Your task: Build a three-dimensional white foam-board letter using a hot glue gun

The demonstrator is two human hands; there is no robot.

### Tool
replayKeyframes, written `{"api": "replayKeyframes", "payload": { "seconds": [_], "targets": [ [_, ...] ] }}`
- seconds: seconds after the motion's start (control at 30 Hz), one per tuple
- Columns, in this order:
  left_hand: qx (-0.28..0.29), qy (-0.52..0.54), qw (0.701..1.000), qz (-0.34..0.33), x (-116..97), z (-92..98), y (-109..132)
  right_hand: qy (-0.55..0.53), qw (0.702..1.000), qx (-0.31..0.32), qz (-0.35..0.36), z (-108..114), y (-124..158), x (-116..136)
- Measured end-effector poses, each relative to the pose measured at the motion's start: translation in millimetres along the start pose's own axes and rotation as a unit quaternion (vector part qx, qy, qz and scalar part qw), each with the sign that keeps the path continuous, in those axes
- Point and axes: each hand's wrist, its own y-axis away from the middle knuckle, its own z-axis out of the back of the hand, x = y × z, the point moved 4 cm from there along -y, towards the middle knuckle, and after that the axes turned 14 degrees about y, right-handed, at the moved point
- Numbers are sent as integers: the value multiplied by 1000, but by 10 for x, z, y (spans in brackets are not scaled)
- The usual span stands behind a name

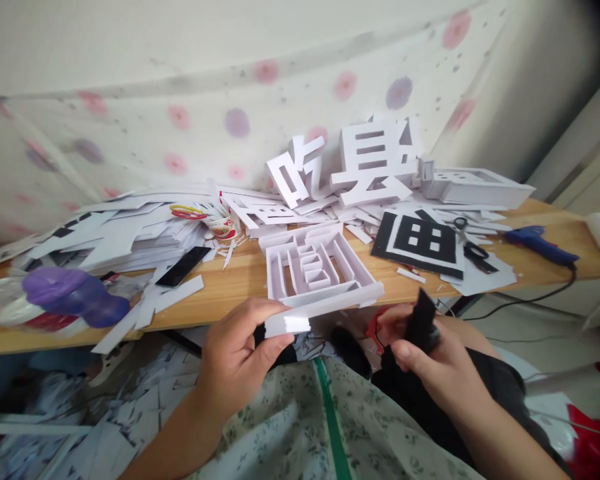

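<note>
My left hand (pixel 240 353) pinches a white foam-board strip (pixel 286 325) between thumb and fingers, its pale end turned toward me. Just behind it, on the front of the table, lies a white raised-wall character (pixel 310 267), open side up with thin inner walls. My right hand (pixel 435 360) is closed around a black object with a pointed top (pixel 421 320), held over my lap; its kind is not clear. Something red (pixel 375 330) shows beside those fingers, partly hidden.
White built characters (pixel 375 160) stand at the back. On the right lie a black cut panel (pixel 416 241), scissors (pixel 473 247) and a blue glue gun (pixel 543 241) with its cord. Stacked white sheets (pixel 130 233) and a purple bottle (pixel 75 297) are left. Scraps (pixel 145 393) cover the floor.
</note>
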Motion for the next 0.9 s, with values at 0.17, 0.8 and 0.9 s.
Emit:
{"api": "replayKeyframes", "payload": {
  "seconds": [0.17, 0.8, 0.9],
  "targets": [
    [27, 60, 996, 54, 21, -74, -20, -29, 998, -58, 1, 51, -116, 159],
    [-6, 122, 983, 134, 155, -164, -13, 201, 958, 202, 46, -377, -77, 578],
    [1, 94, 989, 111, 103, -172, -37, 214, 954, 205, 47, -390, -91, 581]
  ]
}}
